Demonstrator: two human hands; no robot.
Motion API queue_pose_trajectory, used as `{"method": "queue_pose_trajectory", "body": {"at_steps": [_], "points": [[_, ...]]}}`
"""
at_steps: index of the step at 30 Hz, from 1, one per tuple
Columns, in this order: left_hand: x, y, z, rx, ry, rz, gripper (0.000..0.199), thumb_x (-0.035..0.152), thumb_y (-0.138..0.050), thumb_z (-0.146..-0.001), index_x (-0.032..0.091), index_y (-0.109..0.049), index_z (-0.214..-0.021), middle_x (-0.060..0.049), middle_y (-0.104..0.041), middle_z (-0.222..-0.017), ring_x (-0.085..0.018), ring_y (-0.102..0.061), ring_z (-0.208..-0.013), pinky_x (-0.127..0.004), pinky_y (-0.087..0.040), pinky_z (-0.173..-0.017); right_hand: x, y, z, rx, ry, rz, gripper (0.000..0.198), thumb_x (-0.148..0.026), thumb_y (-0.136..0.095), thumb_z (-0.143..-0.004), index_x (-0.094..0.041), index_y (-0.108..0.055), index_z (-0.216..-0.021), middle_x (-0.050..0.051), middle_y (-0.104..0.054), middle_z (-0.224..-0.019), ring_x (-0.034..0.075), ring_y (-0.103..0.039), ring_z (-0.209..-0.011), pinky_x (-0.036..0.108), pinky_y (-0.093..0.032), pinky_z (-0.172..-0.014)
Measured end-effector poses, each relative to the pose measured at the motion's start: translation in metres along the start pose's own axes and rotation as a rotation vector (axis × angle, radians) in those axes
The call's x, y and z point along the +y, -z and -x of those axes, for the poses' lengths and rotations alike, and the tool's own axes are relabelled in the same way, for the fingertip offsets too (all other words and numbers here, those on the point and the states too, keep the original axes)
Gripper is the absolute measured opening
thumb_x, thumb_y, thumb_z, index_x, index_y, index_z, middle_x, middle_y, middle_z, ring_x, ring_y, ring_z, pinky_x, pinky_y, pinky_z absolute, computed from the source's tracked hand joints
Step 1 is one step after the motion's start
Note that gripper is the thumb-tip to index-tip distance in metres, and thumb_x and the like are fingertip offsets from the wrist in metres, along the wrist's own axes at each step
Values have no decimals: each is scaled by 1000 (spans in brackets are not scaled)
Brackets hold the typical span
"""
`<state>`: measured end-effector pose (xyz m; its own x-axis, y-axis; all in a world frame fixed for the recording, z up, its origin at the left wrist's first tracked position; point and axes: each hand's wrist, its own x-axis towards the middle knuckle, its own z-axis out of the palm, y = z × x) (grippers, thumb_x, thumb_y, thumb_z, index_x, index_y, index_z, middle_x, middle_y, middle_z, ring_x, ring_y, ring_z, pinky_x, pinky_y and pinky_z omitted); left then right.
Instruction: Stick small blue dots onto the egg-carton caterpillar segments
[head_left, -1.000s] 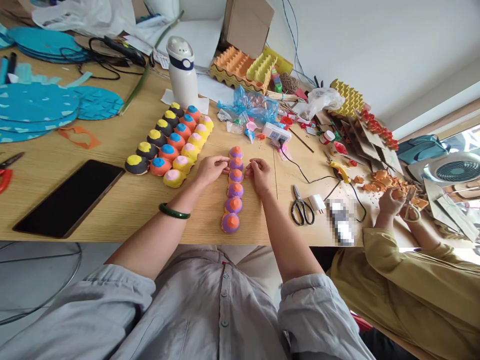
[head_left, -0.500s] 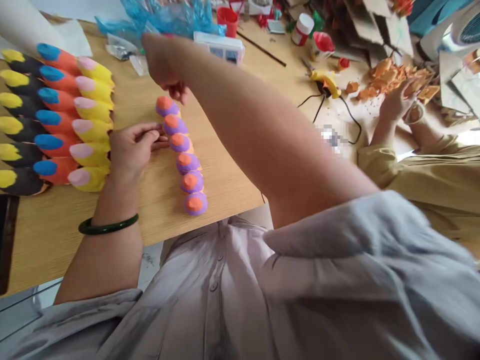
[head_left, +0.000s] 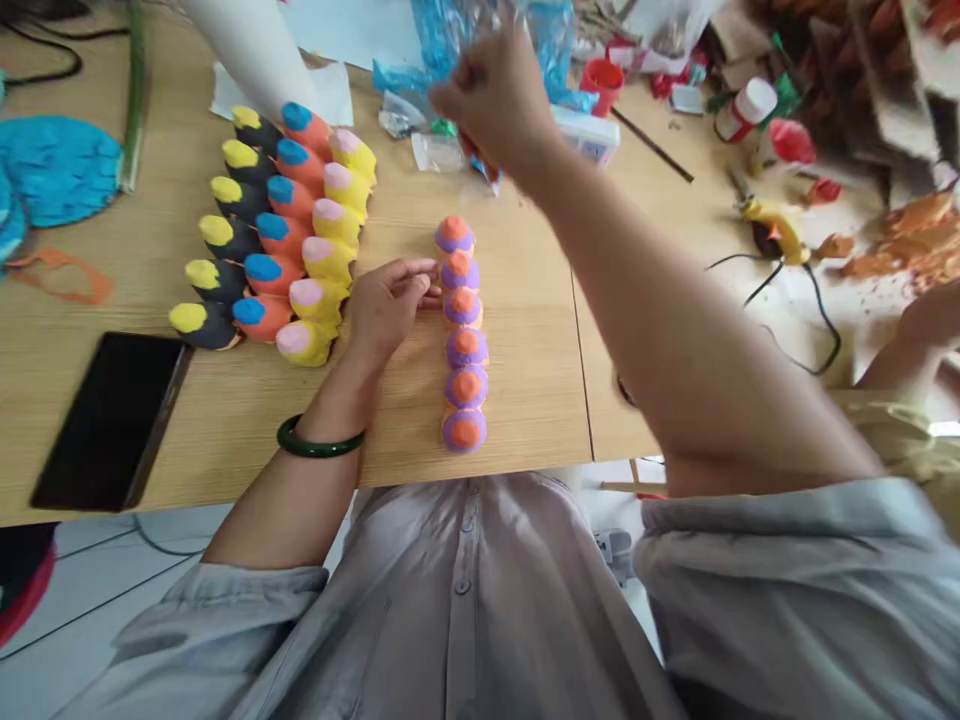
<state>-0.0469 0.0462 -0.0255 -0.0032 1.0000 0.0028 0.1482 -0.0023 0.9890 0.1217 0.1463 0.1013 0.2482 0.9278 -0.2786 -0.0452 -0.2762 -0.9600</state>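
Observation:
A single row of purple egg-carton cones with orange tips [head_left: 466, 345] lies on the table in front of me. My left hand [head_left: 390, 305], with a dark green bangle on its wrist, grips the row's left edge near the far end, thumb and fingers drawn together. My right hand [head_left: 491, 105] is raised over the far side of the table, before a blue plastic bag [head_left: 559, 45]. Its fingers are curled and smeared by motion; whatever they hold is hidden. Left of my left hand stand painted rows of cones: yellow with pink tips [head_left: 330, 245], orange with blue tips [head_left: 281, 235], black with yellow tips [head_left: 225, 245].
A black phone [head_left: 112, 420] lies at the front left, beyond it a blue papered shape [head_left: 64, 170]. Towards the back right are a red cup [head_left: 602, 85], a thin dark stick [head_left: 652, 145], a white jar [head_left: 750, 108] and a yellow glue gun [head_left: 776, 228]. Another person's arm [head_left: 919, 335] shows at right.
My view has swung left, bringing the phone and blue shape into sight. My right hand has moved away from the purple row, up and towards the blue bag. My left hand stays at the row.

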Motion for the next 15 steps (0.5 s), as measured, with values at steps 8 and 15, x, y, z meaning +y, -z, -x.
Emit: {"method": "queue_pose_trajectory", "body": {"at_steps": [8, 15], "points": [[31, -14, 22, 86, -224, -1, 35, 41, -64, -99, 18, -78, -121, -8, -80, -111, -21, -78, -99, -30, -66, -83, 106, 58, 62, -287, 96, -312, 10, -31, -76, -96, -22, -70, -97, -4, -70, -76, 8, -62, -60, 20, -63, -59], [49, -24, 36, -4, -382, -105, 32, 40, -66, -101, 22, -79, -124, -10, -79, -124, -24, -74, -116, -35, -63, -99, 126, 59, 74, -480, 64, -381, 44, -60, -86, -80, -24, -67, -97, -4, -73, -73, 11, -63, -54, 27, -63, -57]]}}
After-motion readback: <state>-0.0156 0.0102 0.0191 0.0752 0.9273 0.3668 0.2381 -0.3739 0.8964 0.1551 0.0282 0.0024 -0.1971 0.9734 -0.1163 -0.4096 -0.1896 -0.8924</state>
